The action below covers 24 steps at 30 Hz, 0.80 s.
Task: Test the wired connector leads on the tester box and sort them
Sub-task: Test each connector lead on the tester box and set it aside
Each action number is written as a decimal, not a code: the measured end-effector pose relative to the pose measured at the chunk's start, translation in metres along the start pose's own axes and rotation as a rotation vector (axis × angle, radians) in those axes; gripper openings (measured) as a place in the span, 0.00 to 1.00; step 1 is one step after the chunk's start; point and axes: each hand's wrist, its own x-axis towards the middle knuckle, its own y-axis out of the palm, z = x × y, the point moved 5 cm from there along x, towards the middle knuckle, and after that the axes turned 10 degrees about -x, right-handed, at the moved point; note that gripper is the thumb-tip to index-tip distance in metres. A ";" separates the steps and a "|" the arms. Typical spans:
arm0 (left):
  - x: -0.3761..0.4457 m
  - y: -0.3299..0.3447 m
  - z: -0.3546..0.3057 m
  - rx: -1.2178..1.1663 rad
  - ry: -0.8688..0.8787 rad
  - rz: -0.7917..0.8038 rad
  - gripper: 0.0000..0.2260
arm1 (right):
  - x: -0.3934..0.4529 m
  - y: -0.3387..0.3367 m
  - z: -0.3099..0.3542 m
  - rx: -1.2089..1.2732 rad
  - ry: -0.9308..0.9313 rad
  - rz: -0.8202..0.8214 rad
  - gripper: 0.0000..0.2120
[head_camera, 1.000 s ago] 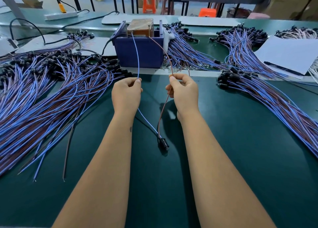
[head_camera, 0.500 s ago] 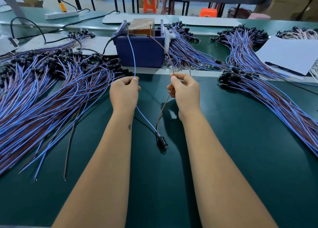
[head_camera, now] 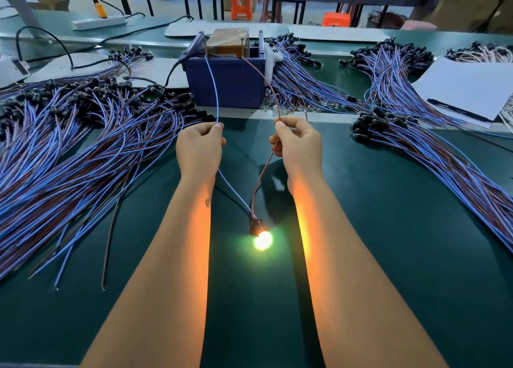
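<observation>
The connector [head_camera: 258, 226] glows on the mat between my forearms (bright orange). My left hand [head_camera: 199, 148] pinches its blue wire [head_camera: 214, 90], my right hand [head_camera: 298, 145] its brown wire [head_camera: 263, 80], both reaching the tester box [head_camera: 226, 83]. Lead piles [head_camera: 69, 145] crowd either side.

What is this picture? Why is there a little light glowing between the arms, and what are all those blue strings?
The camera sits on a person's head, looking down at their own arms on a green table. The strings are thin wires, lying in big piles on both sides. The left hand pinches a blue wire, and the right hand pinches a brown wire. Both wires run up to the blue box, which is the tester. Their other ends join at a small black plug on the table, and its lamp is shining, so this one seems to work.
</observation>
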 end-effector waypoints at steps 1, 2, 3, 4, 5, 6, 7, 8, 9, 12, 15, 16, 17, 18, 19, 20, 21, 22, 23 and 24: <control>0.000 0.000 0.000 -0.003 0.000 0.003 0.07 | 0.000 0.000 0.000 -0.007 -0.006 -0.002 0.05; -0.001 0.000 0.000 -0.006 -0.001 0.006 0.07 | -0.001 -0.001 0.001 -0.027 -0.022 -0.012 0.05; -0.001 0.000 0.000 -0.011 -0.003 0.007 0.07 | -0.001 -0.001 0.002 -0.067 -0.053 -0.028 0.05; -0.001 0.000 0.000 -0.018 -0.006 0.009 0.06 | -0.002 -0.001 0.005 -0.114 -0.097 -0.044 0.05; -0.001 0.001 0.001 -0.020 -0.012 0.014 0.06 | -0.004 0.000 0.008 -0.147 -0.141 -0.051 0.05; -0.002 0.002 0.000 -0.014 -0.017 0.023 0.06 | -0.006 0.002 0.010 -0.160 -0.175 -0.045 0.07; -0.003 0.004 0.000 -0.003 -0.020 0.033 0.06 | -0.008 0.005 0.012 -0.161 -0.195 -0.027 0.08; -0.004 0.006 0.000 0.011 -0.017 0.046 0.06 | -0.010 0.008 0.013 -0.168 -0.208 -0.005 0.08; -0.006 0.008 0.000 0.027 -0.009 0.060 0.06 | -0.011 0.012 0.014 -0.190 -0.220 0.017 0.08; -0.013 0.019 -0.004 0.034 0.006 0.142 0.08 | -0.012 0.020 0.013 -0.302 -0.266 0.081 0.05; -0.017 0.031 -0.005 -0.086 -0.039 0.237 0.10 | -0.014 0.025 0.013 -0.375 -0.311 0.142 0.04; -0.017 0.032 -0.005 -0.109 -0.044 0.250 0.11 | -0.015 0.026 0.014 -0.394 -0.326 0.154 0.05; -0.017 0.033 -0.004 -0.115 -0.043 0.254 0.11 | -0.016 0.027 0.014 -0.409 -0.339 0.160 0.06; -0.016 0.033 -0.003 -0.119 -0.044 0.251 0.11 | -0.017 0.027 0.015 -0.424 -0.347 0.165 0.06; -0.015 0.032 -0.002 -0.132 -0.051 0.237 0.11 | -0.017 0.027 0.015 -0.440 -0.351 0.170 0.07; -0.014 0.030 -0.001 -0.165 -0.067 0.215 0.11 | -0.018 0.027 0.014 -0.461 -0.349 0.180 0.07; -0.012 0.027 -0.001 -0.217 -0.087 0.186 0.11 | -0.018 0.028 0.012 -0.491 -0.344 0.194 0.06; -0.010 0.023 -0.002 -0.283 -0.103 0.154 0.11 | -0.019 0.029 0.011 -0.537 -0.344 0.209 0.06; -0.009 0.019 -0.004 -0.360 -0.118 0.123 0.10 | -0.019 0.030 0.009 -0.597 -0.349 0.216 0.07; -0.008 0.015 -0.006 -0.447 -0.137 0.100 0.10 | -0.020 0.031 0.008 -0.661 -0.357 0.211 0.07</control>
